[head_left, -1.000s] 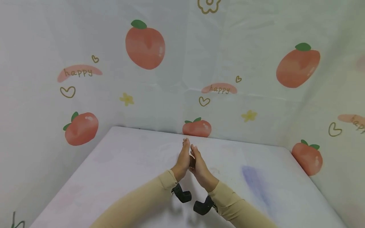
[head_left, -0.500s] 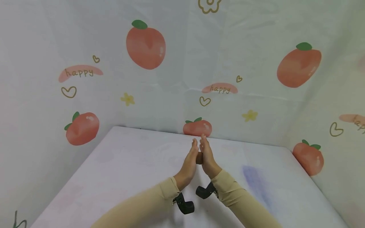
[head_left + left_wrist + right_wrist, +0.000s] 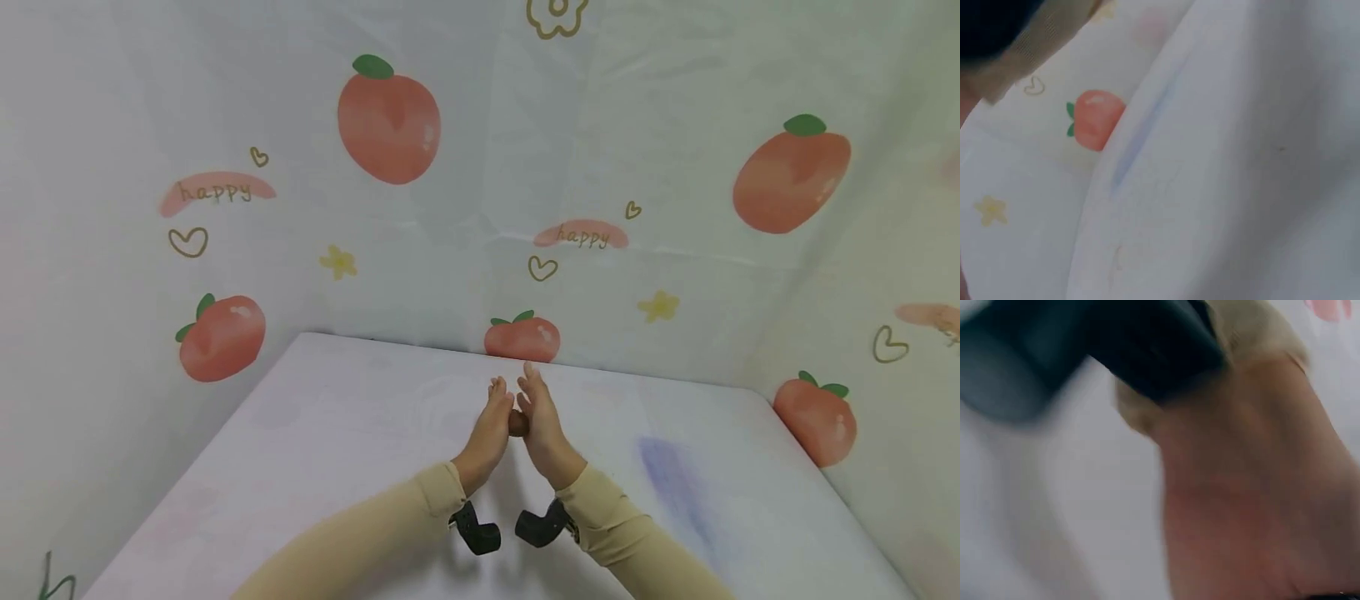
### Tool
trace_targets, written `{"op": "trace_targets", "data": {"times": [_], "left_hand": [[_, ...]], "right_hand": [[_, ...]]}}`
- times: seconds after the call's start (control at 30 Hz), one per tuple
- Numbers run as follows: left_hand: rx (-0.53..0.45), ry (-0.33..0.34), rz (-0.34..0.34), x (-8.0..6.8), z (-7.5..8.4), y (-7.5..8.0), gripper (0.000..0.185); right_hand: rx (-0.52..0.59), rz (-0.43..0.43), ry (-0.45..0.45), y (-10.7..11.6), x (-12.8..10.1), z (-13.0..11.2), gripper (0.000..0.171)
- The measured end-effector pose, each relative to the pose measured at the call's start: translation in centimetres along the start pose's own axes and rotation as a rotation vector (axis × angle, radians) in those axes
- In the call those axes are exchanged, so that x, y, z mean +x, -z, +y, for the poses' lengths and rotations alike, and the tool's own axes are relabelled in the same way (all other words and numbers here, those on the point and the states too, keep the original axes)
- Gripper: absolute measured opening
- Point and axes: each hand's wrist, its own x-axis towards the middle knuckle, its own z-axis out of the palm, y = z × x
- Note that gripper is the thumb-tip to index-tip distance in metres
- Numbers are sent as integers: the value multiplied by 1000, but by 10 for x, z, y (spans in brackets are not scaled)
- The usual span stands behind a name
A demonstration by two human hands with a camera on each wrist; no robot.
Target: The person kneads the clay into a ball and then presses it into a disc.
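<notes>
Right wrist view blurred: only skin, sleeve, dark strap legible. Left wrist view shows no hand. Brown lump mostly hidden, small, rounded, dull; sits frame centre, above tabletop. Left hand and right hand press it between flat palms, fingers straight. Backdrop reads "happy".

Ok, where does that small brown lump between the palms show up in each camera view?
Head: the brown lump sits mid-frame, pressed between the left hand and the right hand, above the table.
Left wrist: not in view.
Right wrist: not in view; blurred skin and a sleeve fill the frame.
Shared landmark: the peach-print backdrop.
</notes>
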Motion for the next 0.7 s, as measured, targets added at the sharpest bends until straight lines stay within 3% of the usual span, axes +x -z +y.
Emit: {"op": "trace_targets", "data": {"times": [0.2,0.33,0.4,0.47,0.57,0.7], "left_hand": [[-59,-55,-95,-15,7,-10,59],[-81,-138,-112,-14,21,-11,58],[-68,-147,-100,-9,26,-9,59],[-43,-120,-66,-2,25,-6,60],[0,-27,1,8,15,0,62],[-55,92,17,11,1,3,69]], "right_hand": [[-40,63,56,13,16,-5,67],[-66,32,8,13,18,3,66],[-54,15,-30,11,15,8,64],[-45,3,-56,8,9,10,63],[-11,-32,-57,1,-1,8,65],[-34,-74,-3,-4,-6,1,66]]}}
